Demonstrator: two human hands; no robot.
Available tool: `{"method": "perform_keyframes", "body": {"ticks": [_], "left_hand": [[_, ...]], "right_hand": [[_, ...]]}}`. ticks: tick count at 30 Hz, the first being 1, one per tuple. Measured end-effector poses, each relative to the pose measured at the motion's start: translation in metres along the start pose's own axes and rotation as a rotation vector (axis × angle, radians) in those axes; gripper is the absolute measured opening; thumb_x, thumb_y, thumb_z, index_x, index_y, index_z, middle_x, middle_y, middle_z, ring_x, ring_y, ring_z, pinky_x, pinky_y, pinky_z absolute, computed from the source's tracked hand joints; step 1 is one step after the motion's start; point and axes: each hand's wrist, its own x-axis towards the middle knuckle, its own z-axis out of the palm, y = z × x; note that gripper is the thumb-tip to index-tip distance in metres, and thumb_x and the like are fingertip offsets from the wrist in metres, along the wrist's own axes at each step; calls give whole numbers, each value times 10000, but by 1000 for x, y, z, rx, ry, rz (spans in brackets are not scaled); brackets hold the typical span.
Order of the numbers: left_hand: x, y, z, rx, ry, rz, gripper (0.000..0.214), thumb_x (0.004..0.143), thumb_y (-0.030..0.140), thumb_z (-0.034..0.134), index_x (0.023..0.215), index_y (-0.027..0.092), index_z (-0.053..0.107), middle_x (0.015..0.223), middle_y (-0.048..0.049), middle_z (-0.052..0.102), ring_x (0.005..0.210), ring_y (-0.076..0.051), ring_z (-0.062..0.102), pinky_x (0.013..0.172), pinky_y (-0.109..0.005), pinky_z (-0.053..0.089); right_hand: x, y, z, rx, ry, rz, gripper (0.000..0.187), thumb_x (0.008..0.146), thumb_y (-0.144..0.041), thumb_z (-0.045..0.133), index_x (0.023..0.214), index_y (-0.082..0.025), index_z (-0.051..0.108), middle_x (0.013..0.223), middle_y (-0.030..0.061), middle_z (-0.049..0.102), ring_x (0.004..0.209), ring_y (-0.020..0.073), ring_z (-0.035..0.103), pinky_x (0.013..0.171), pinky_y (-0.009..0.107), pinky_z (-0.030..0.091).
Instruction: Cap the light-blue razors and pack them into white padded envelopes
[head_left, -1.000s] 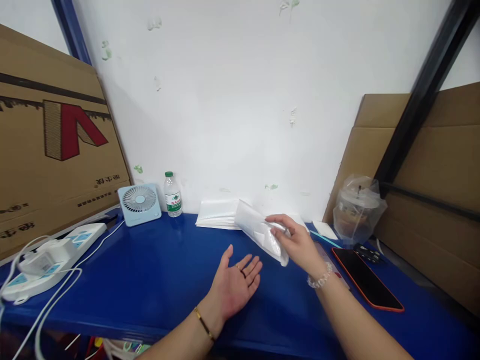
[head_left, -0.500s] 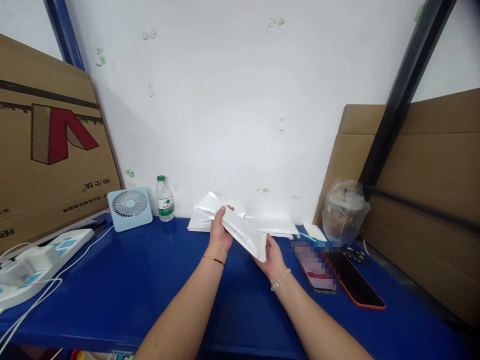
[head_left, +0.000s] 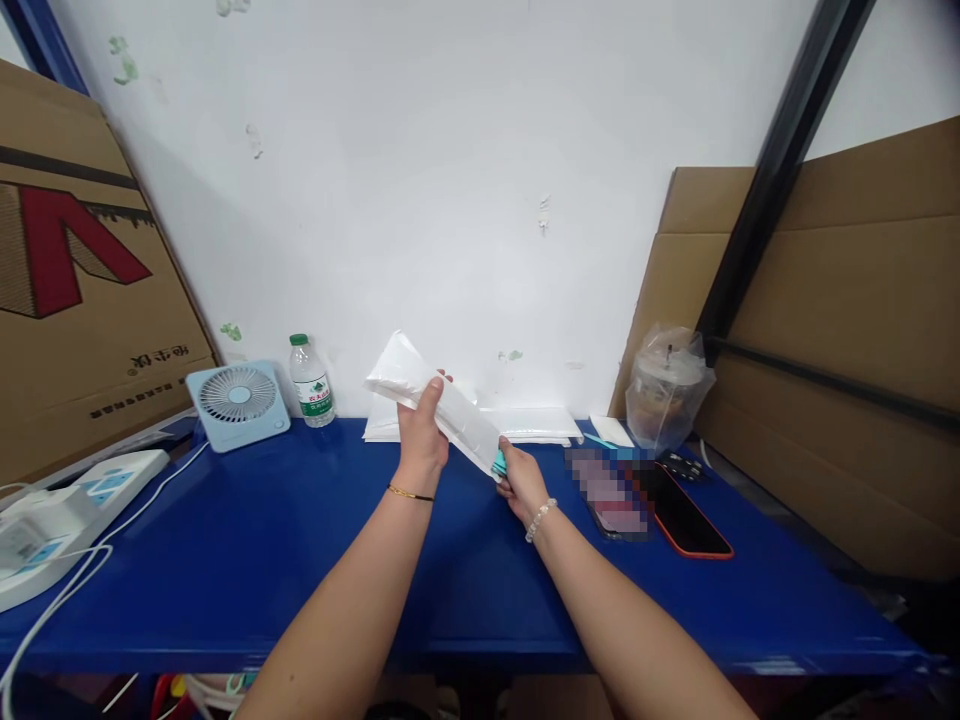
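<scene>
Both my hands hold a white padded envelope (head_left: 420,392) up over the blue table (head_left: 300,560). My left hand (head_left: 421,432) grips its middle with the thumb on top. At the envelope's lower right end, my right hand (head_left: 517,478) pinches something small and teal (head_left: 499,462) that sticks out of the opening. Behind them, a flat stack of more white envelopes (head_left: 525,425) lies against the wall.
A small blue fan (head_left: 238,398) and a water bottle (head_left: 310,380) stand at the back left. A power strip with cables (head_left: 60,505) lies at far left. Right of my hands lie two phones (head_left: 675,505), with a bagged drink cup (head_left: 664,385) behind. Cardboard boxes flank both sides.
My left hand rose from lying open on the table and took hold of the envelope. The envelope was lifted and tilted, and my right hand shifted to its lower end.
</scene>
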Motion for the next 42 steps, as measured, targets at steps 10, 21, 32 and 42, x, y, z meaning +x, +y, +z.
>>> {"method": "perform_keyframes", "body": {"ticks": [10, 21, 32, 42], "left_hand": [[38, 53, -56, -166, 231, 27, 243, 674, 362, 622, 846, 199, 570, 750, 23, 623, 774, -131, 622, 821, -278, 480], [41, 66, -89, 236, 134, 131, 402, 581, 209, 721, 953, 166, 576, 850, -15, 637, 791, -149, 612, 836, -296, 456], [24, 25, -149, 1304, -456, -211, 727, 274, 271, 839, 972, 240, 636, 1150, -119, 582, 1248, -399, 320, 1057, -515, 47], [-32, -39, -93, 614, -572, -423, 245, 589, 188, 721, 827, 203, 665, 1052, -113, 618, 1279, -271, 334, 1095, -347, 150]], "right_hand": [[23, -14, -34, -249, 240, -170, 347, 741, -496, 541, 603, -221, 381, 392, -104, 246, 299, 56, 229, 294, 198, 158], [26, -7, -41, -895, 251, -363, 377, 727, -465, 527, 464, -205, 458, 459, 30, 496, 579, 186, 507, 544, 263, 312], [19, -3, -37, -1470, -16, -526, 363, 842, -475, 445, 681, -197, 614, 788, 73, 555, 805, 198, 515, 648, 264, 342], [29, -39, -52, -1305, -373, -346, 334, 799, -409, 492, 692, -170, 699, 613, 20, 625, 574, 133, 517, 573, 241, 349]]}}
